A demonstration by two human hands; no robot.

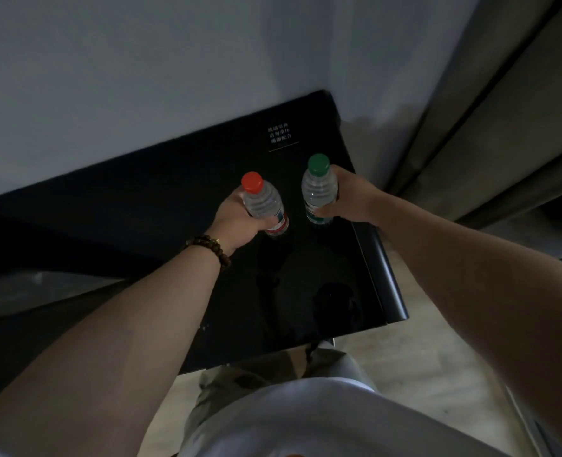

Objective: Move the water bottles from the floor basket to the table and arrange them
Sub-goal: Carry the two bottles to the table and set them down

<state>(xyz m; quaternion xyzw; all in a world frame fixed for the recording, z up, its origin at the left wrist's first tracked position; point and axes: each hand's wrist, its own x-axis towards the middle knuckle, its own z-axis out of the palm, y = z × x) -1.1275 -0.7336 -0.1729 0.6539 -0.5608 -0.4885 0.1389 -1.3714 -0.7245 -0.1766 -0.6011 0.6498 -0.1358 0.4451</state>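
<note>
Setting down: two water bottles over the far half of the black table (306,278), one per hand, side by side with a gap between.
Left hand (237,219): wraps round the red-capped bottle (263,202) from the left, fingers curled under its body near the label; wears a bead bracelet (212,247) at the wrist.
Right hand (349,199): clasps the green-capped bottle (317,189) from the right, thumb on the near side, fingers curled round the far side.
Contact: bases down at the glossy top or just above it; cannot call touching from this angle.
Progress: judged partway, with both bottles up from the floor basket and at the table but not yet released. Shows only these two bottles; basket out of view, so no count of any left down there.
Left to do: probably seat both bases flat, let go, square the pair into a tidy line, then check the basket for more.
Red-capped bottle: clear ribbed plastic, looks full, red-and-white label low on the body; leans, cap toward the far left.
Green-capped bottle: same clear ribbed build, green-and-white label low down; sits nearer upright, right of the red one and a touch farther.
Table: black, mirror-glossy, with a small white printed notice (280,136) just beyond the green cap.
Surroundings: pale wall (141,77) far, curtain (487,110) right, wood floor (421,357) near right.
</note>
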